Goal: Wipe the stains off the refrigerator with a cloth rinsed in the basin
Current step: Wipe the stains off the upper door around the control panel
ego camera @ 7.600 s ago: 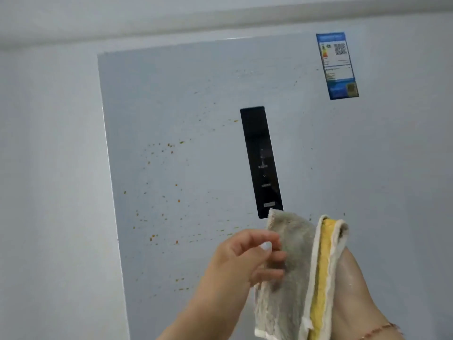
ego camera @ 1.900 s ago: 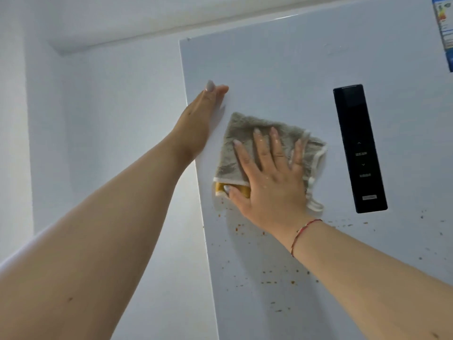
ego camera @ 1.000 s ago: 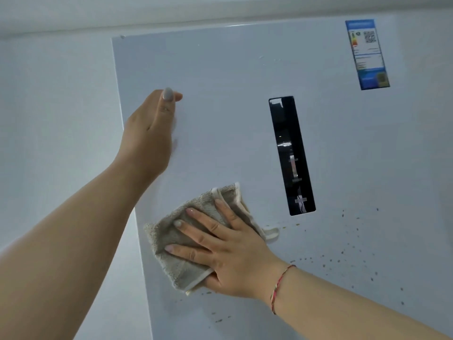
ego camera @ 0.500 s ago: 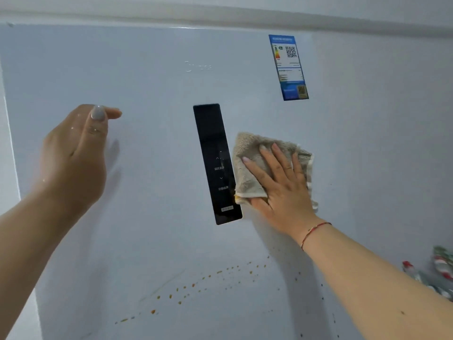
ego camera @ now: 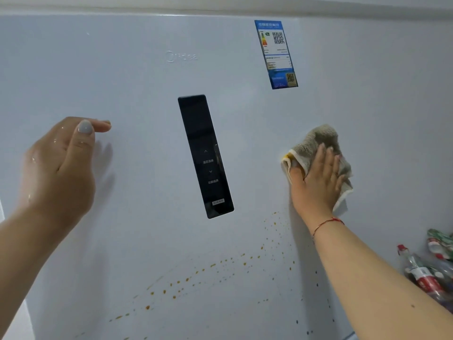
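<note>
The cloth is pressed flat against the refrigerator door by the right hand, fingers extended and slightly spread over it, to the right of the black control panel and below the blue energy label. The left hand is laid open on the door near its left edge, fingers together, nothing held. Orange stains are scattered across the lower door beneath the panel. Bottles are seen at the right edge. Bare door surface lies between hands and panel.
</note>
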`<state>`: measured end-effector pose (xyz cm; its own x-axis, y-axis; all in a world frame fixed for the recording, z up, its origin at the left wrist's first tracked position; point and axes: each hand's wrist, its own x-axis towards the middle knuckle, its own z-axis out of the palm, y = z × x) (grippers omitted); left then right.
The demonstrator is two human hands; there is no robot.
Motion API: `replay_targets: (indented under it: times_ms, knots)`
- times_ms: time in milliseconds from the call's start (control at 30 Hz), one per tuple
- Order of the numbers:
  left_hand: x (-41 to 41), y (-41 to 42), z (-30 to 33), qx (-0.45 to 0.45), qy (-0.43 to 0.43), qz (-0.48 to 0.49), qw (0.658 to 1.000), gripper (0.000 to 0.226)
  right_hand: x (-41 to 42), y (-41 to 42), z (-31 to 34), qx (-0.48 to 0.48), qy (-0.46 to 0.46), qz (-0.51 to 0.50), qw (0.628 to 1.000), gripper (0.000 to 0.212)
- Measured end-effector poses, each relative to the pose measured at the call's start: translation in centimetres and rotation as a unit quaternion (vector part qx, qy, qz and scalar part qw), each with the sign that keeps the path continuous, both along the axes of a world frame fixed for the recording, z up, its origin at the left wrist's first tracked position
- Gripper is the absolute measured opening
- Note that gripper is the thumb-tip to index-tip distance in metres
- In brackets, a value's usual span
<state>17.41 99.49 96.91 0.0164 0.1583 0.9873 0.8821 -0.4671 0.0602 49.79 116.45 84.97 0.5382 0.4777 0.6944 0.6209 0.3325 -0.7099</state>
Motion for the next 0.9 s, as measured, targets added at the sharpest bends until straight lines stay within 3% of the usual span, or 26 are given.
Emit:
replay_targets:
  times_ms: [133, 233, 500, 700, 800, 867, 900]
  knots:
    - [-0.1, -0.3, -0.2, 0.003, 0.001, -0.010, 1.000, 0.042, -3.9, -2.2, -1.5, 0.035, 0.021, 0.030, 0.999, 0.082]
    - [-0.3, -1.4, -0.6, -0.015, -0.066, -0.083, 0.994, 0.037, -8.0, -4.5, -2.8, 0.062, -0.040, 0.048, 0.996, 0.077]
    - [-0.1, -5.0, -1.6, -0.017, -0.073, -0.031, 0.997, 0.034, -17.7, -8.8, -3.9, 0.204, -0.200, 0.098, 0.953, 0.066]
    - [-0.9, -6.2, -2.0, -0.088, -0.119, -0.072, 0.986, 0.042, -20.7, -13.7, -2.8, 0.192, -0.271, 0.297, 0.895, 0.051]
    - [-0.7, -7.2, -2.1, -0.135, -0.125, -0.110, 0.977, 0.035, -19.5, -17.8, -0.2, 0.079, -0.197, 0.475, 0.854, 0.029]
    - [-0.4, -7.9, -2.1, -0.162, -0.134, -0.127, 0.970, 0.030, -17.9, -19.2, 1.8, -0.028, -0.053, 0.570, 0.820, 0.034]
    - [-0.3, -8.4, -2.1, -0.180, -0.149, -0.136, 0.963, 0.027, -17.1, -19.7, 2.6, -0.090, 0.032, 0.611, 0.786, 0.037]
